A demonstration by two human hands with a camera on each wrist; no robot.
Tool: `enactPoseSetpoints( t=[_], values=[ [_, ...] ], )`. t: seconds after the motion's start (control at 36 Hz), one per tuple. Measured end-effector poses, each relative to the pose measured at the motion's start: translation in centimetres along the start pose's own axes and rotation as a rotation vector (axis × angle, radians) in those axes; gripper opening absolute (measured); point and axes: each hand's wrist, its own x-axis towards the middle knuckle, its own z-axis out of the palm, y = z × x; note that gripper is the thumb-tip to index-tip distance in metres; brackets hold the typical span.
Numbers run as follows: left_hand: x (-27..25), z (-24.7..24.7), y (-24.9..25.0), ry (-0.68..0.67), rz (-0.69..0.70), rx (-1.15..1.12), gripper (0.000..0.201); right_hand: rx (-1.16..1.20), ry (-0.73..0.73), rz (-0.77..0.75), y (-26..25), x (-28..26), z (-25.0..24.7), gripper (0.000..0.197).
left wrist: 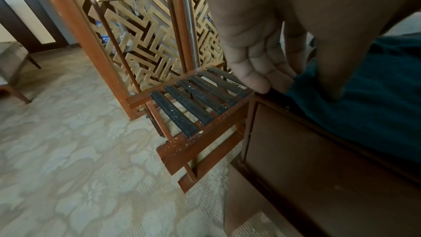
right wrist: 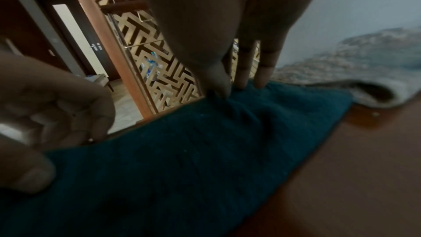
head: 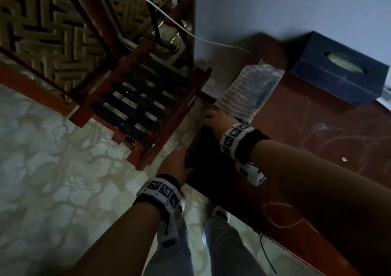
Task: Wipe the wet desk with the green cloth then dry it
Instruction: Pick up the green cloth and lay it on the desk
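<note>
- Green cloth [right wrist: 205, 159] lies flat on the worktop [head: 306, 127], along its left edge, near the far left corner. Reads near-black in the head view, dark teal in both wrist views.
- My right hand [head: 220, 119] is at the cloth's far end. Right wrist view: thumb and fingers [right wrist: 264, 71] come down onto the fabric and bunch a small fold, so it is pinching the cloth.
- My left hand [head: 175, 163] is at the cloth's near-left edge, right at the worktop rim. Left wrist view: thumb on top of the cloth, fingers [left wrist: 255, 78] curled at the rim beside it. Looks like a grip on the edge.
- Pale knitted cloth [head: 247, 93] lies just beyond the green one, touching its far end, by the wall.
- Dark blue tissue box [head: 338, 70] sits at the back of the worktop, well apart from the cloths.
- Faint streaks [head: 321, 131] show on the bare wood right of my right arm.
- Slatted wooden rack [head: 137, 106] stands on the carpet just beside the worktop's left end.
</note>
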Motion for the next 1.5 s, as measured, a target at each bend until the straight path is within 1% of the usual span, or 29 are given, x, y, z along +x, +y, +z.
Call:
enactPoseSetpoints(
  t=[0.14,0.25,0.31,0.39,0.44,0.56,0.67,0.75,0.81,0.83,0.86,0.92,0.94,1.03,1.06,1.14,1.19,1.36,1.42,1.5],
  values=[
    [0.0,-0.1,0.0,-0.006,0.007,-0.013,0.031,0.069,0.030,0.016,0.4,-0.1,0.1,0.046],
    [-0.2,-0.4,0.0,-0.013,0.032,0.023,0.015,0.129,0.054,0.055,0.2,-0.4,-0.1,0.033],
    [-0.6,-0.7,0.1,0.003,0.058,0.014,0.012,0.157,0.061,0.082,0.1,-0.7,-0.1,0.035],
    [-1.3,-1.5,0.4,0.029,0.102,-0.034,0.012,0.210,0.108,0.112,0.3,-1.9,-0.1,0.041],
    [-1.6,-2.1,0.5,0.036,0.137,-0.055,0.009,0.216,0.151,0.142,0.6,-3.1,-0.4,0.041],
    [-2.2,-3.8,0.9,0.021,0.180,-0.040,0.017,0.191,0.188,0.242,1.2,-5.4,-1.2,0.026],
    [-2.7,-5.7,1.8,0.050,0.245,0.002,0.010,0.241,0.304,0.303,1.7,-8.4,-1.4,0.019],
    [-2.5,-6.7,2.5,0.057,0.315,0.006,0.014,0.285,0.424,0.277,1.9,-10.8,-1.3,0.018],
    [-2.4,-7.5,3.0,0.058,0.342,0.047,0.013,0.328,0.472,0.233,1.8,-12.3,-1.3,0.016],
    [-2.5,-7.9,3.4,0.060,0.360,0.075,0.014,0.346,0.491,0.235,1.8,-13.1,-1.3,0.015],
    [-2.4,-8.3,3.7,0.072,0.379,0.097,0.014,0.348,0.503,0.264,1.7,-13.9,-1.5,0.014],
    [-2.5,-9.2,4.5,0.102,0.398,0.116,0.007,0.327,0.501,0.366,1.8,-15.3,-1.6,0.013],
    [-2.4,-9.6,4.9,0.112,0.407,0.104,0.007,0.320,0.498,0.409,1.9,-15.9,-1.6,0.013],
    [-1.8,-10.7,5.9,0.112,0.465,0.079,0.017,0.350,0.512,0.479,2.1,-17.8,-1.6,0.012],
    [-1.7,-11.1,6.3,0.118,0.485,0.076,0.018,0.363,0.504,0.504,2.2,-18.3,-1.7,0.013],
    [-1.4,-12.6,7.8,0.120,0.539,0.076,0.014,0.364,0.461,0.578,2.9,-20.2,-2.0,0.025],
    [-1.4,-13.6,9.0,0.120,0.583,0.083,0.012,0.339,0.446,0.619,3.3,-21.3,-2.4,0.026],
    [-0.6,-15.7,12.8,0.159,0.694,0.057,0.005,0.367,0.533,0.739,4.7,-25.0,-4.6,0.017],
    [-0.2,-16.1,14.1,0.179,0.725,0.054,0.009,0.378,0.561,0.790,5.5,-26.1,-5.1,0.015],
    [0.5,-16.5,16.5,0.179,0.747,0.092,0.013,0.370,0.571,0.843,7.3,-27.5,-5.5,0.025]
  ],
)
